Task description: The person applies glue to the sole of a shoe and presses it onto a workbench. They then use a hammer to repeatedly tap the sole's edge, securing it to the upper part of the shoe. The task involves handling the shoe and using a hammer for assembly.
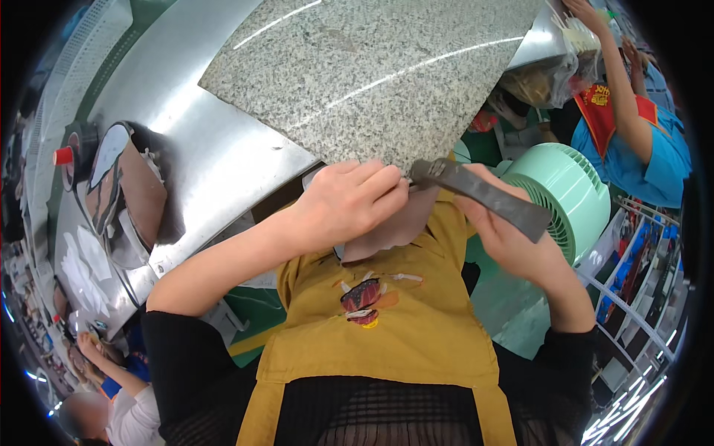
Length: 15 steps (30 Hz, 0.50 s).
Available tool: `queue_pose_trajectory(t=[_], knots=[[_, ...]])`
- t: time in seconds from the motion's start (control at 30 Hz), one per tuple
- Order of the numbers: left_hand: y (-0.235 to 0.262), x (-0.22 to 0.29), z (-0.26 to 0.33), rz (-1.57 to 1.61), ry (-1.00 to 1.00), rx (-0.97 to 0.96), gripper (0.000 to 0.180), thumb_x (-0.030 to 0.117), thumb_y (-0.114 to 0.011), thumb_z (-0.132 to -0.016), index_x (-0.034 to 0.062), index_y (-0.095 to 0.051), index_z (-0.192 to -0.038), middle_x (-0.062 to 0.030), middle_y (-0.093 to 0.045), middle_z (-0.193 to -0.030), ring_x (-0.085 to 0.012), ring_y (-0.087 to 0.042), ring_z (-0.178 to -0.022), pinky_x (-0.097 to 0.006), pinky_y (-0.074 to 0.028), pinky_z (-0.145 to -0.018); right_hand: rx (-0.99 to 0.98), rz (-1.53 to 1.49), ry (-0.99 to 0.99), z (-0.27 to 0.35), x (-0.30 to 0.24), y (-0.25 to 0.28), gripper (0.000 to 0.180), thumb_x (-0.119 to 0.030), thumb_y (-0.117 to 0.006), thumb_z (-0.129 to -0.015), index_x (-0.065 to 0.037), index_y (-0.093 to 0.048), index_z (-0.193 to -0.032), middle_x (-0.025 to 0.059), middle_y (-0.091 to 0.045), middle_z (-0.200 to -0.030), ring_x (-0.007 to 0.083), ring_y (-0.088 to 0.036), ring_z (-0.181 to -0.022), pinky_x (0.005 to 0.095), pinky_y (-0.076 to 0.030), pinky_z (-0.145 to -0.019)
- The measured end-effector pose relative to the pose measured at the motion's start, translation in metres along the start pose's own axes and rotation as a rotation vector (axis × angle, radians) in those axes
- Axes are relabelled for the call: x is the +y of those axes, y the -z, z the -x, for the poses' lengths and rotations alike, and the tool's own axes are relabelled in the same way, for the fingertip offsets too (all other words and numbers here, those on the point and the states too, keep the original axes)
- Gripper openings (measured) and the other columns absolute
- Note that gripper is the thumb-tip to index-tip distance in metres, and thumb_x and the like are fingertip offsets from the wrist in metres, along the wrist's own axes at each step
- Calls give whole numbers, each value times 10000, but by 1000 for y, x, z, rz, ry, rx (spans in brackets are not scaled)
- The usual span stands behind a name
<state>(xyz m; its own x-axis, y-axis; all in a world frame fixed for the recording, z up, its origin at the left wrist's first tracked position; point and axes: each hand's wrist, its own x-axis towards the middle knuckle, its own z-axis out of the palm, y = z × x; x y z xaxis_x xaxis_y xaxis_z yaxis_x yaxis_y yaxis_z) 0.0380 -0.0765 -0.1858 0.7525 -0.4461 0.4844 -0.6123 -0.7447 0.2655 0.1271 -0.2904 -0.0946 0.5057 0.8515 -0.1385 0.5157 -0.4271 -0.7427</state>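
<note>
Left hand (349, 204) pinching a thin brownish sheet (387, 227) at the near edge of a speckled stone surface (372, 67), right hand (506, 234) gripping a flat grey metal tool (483, 195) whose tip meets the sheet, green fan (573, 193) just beside.

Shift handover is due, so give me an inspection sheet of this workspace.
Surface: speckled stone slab on a steel bench.
Job's things: pinkish-brown leather piece at the slab's near edge; flat grey metal tool.
Clutter: brown shoe parts on the bench.
Grippers: left hand pinches the leather piece; right hand grips the metal tool.
Cables: nothing seen.
Surroundings: green fan, co-worker in blue, wire rack.
</note>
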Motion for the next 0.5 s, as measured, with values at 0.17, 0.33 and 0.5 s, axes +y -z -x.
queue_pose_trajectory(t=[0.17, 0.33, 0.5], knots=[[-3, -2, 0, 7, -35, 43, 283, 106, -622, -669, 55, -612, -947, -22, -496, -801, -158, -519, -697, -268, -447, -568, 20, 90, 48, 6, 1, -7, 311, -11, -576, -855, -12, -514, -1160, 148, -600, -1014, 325, -629, -856, 353, -505, -677], [-5, -4, 3, -9, -35, 25, 255, 107, -624, -674, 58, -609, -924, -21, -515, -823, -169, -513, -717, -285, -412, -593, -4, 22, 4, -3, -6, 2, 273, -36, -565, -844, -21, -508, -1111, 154, -583, -926, 362, -614, -819, 380, -502, -663], [-2, 3, 1, 11, 105, 20, 211, 115, -635, -677, 92, -611, -886, -8, -522, -831, -180, -512, -771, -313, -395, -670, -97, 94, -66, -1, -9, -5, 238, -24, -544, -878, -25, -511, -1114, 206, -592, -896, 400, -586, -796, 375, -476, -653]])
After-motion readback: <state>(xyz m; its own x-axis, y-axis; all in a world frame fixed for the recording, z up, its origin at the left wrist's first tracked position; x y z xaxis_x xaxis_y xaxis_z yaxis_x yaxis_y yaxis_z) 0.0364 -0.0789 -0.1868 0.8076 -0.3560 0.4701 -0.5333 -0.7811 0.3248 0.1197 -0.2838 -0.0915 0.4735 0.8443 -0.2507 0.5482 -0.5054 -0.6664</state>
